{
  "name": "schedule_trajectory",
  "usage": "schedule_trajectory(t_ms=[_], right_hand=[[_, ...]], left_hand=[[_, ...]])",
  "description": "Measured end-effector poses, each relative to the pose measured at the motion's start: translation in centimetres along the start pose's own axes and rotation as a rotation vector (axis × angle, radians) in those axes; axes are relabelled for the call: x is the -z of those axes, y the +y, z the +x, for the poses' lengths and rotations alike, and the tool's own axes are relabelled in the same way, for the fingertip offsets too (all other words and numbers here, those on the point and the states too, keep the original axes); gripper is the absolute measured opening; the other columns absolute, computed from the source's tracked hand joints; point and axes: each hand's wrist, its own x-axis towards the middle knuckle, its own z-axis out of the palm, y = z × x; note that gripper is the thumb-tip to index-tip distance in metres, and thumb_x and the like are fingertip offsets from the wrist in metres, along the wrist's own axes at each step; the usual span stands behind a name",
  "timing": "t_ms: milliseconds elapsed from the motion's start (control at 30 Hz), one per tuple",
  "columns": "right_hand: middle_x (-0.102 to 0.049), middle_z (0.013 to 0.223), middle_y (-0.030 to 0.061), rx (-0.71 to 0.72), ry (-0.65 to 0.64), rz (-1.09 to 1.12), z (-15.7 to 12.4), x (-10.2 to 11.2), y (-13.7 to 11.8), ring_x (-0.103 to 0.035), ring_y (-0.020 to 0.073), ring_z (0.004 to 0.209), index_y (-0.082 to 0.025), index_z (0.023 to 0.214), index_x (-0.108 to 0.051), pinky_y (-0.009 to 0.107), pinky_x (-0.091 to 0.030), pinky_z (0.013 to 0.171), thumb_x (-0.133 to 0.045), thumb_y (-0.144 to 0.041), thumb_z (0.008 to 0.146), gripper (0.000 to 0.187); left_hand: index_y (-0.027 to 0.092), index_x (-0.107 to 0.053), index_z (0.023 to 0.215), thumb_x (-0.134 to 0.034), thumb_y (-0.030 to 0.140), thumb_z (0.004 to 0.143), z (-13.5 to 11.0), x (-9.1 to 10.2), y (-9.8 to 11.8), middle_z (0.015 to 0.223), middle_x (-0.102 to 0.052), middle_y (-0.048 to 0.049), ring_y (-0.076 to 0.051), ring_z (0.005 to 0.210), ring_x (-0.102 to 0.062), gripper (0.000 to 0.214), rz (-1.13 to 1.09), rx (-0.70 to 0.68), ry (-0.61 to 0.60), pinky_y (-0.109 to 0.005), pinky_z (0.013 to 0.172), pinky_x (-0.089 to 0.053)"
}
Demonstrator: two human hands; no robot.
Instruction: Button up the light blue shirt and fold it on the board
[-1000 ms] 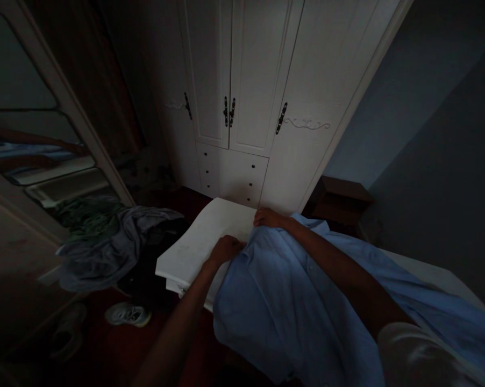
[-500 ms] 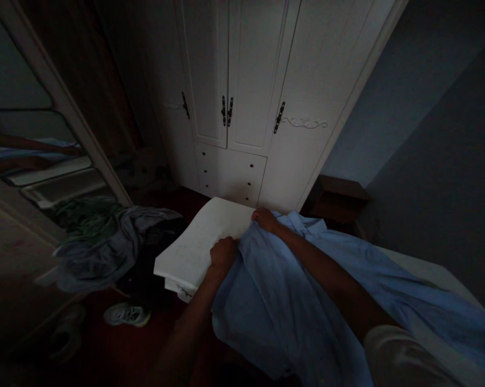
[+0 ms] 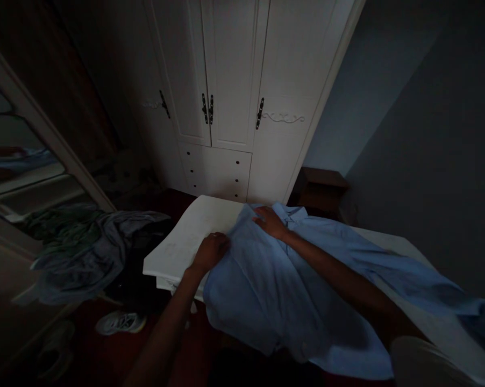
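Observation:
A light blue shirt (image 3: 258, 279) lies over a white padded board (image 3: 186, 236), its lower part hanging over the near side. The shirt's collar (image 3: 294, 212) points to the far side, and a sleeve stretches off to the right. At the shirt's left edge, my left hand (image 3: 211, 251) is closed, its curled fingers on the cloth. My right hand (image 3: 270, 222) rests on the shirt near the collar with its fingers stretched out and apart. Cloth and knuckles partly hide the left fingertips.
Beyond the board stands a white wardrobe (image 3: 230, 70) with dark handles and small drawers. Grey and green clothes (image 3: 93, 247) are heaped at left beside a mirror frame (image 3: 44, 140). A white sneaker (image 3: 120, 322) sits on the red floor; a brown cabinet (image 3: 325, 185) stands at back right.
My right hand has let go of the shirt's far edge and flattened onto the cloth. The shirt lies flatter and more spread out. The view has shifted slightly to the right.

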Motion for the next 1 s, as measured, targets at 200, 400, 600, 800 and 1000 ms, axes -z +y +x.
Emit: schedule_trajectory(t_ms=[200, 400, 600, 800, 1000], right_hand=[[-0.063, 0.086, 0.0023, -0.251, 0.045, 0.378, -13.5, 5.5, -2.2, -0.060, 0.0163, 0.074, -0.019, 0.107, -0.059, 0.029, -0.048, 0.070, -0.059, -0.043, 0.085, 0.032], [-0.065, 0.080, 0.0018, -0.557, -0.032, 0.329, -26.2, 6.7, -5.9, -0.062, 0.0203, 0.072, -0.023, 0.098, -0.060, 0.032, -0.047, 0.068, -0.068, -0.053, 0.076, 0.039], [-0.070, 0.096, 0.0086, -0.835, -0.010, 0.034, -31.9, 4.4, -8.7, -0.068, 0.0285, 0.083, -0.024, 0.103, -0.060, 0.036, -0.047, 0.071, -0.069, -0.052, 0.073, 0.042], [-0.072, 0.086, 0.0131, -0.984, -0.077, -0.080, -34.3, 2.7, -10.1, -0.070, 0.0312, 0.080, -0.022, 0.107, -0.063, 0.036, -0.046, 0.065, -0.058, -0.048, 0.085, 0.034], [-0.072, 0.081, 0.0139, -1.046, -0.040, -0.063, -35.7, 1.0, -8.8, -0.068, 0.0331, 0.078, -0.023, 0.114, -0.067, 0.042, -0.048, 0.069, -0.054, -0.056, 0.084, 0.045]], left_hand=[[0.022, -0.071, 0.113, -0.053, 0.041, 0.091, -0.4, -0.7, -0.5, 0.120, -0.068, -0.0074, -0.023, 0.112, -0.060, 0.034, 0.080, 0.055, 0.003, -0.034, 0.103, -0.043], [0.023, -0.065, 0.124, -0.052, 0.048, 0.089, -0.1, -0.9, 0.0, 0.127, -0.064, -0.0069, -0.025, 0.117, -0.057, 0.044, 0.183, 0.115, -0.013, -0.035, 0.102, -0.043], [0.025, -0.062, 0.128, -0.048, 0.052, 0.090, -0.2, -1.6, 0.0, 0.135, -0.059, -0.0073, -0.027, 0.123, -0.053, 0.048, 0.269, 0.172, -0.019, -0.036, 0.104, -0.041], [0.027, -0.058, 0.134, -0.046, 0.060, 0.088, -0.1, -2.1, -0.8, 0.143, -0.050, -0.0078, -0.029, 0.132, -0.044, 0.058, 0.309, 0.211, -0.044, -0.039, 0.107, -0.037], [0.025, -0.054, 0.137, -0.049, 0.066, 0.083, 0.1, -1.6, -0.4, 0.144, -0.048, -0.0104, -0.031, 0.133, -0.042, 0.068, 0.307, 0.237, -0.083, -0.040, 0.109, -0.035]])
